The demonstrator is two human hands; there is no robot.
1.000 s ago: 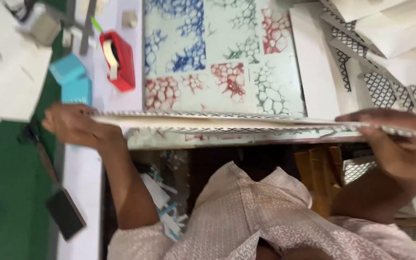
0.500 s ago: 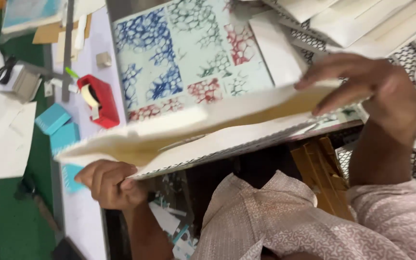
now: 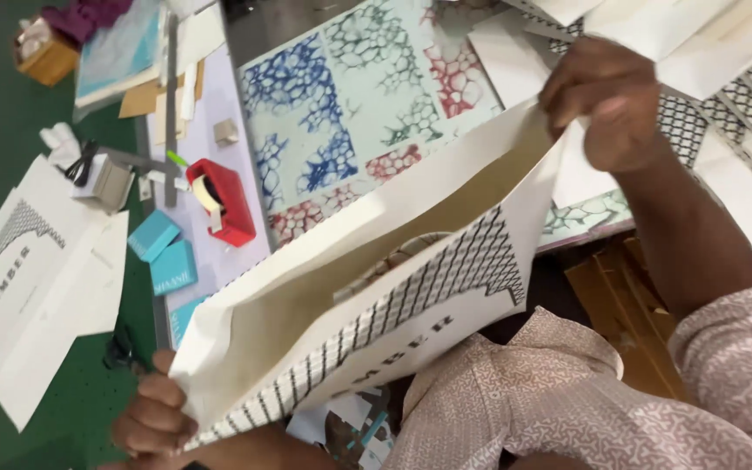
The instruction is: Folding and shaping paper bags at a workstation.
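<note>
Gripping opposite ends of a cream paper bag [image 3: 376, 287] with a black lattice print, both hands hold it tilted above the near edge of the surface [image 3: 219, 252]. The left hand [image 3: 154, 418] is closed on its lower end, the right hand [image 3: 611, 100] pinches the raised end. A red tape dispenser [image 3: 224, 200] sits beside a patterned sheet [image 3: 359, 104], teal boxes [image 3: 163, 252] near it.

a cream paper bag [image 3: 376, 287] with black lattice print, held open and tilted above the table.
</note>
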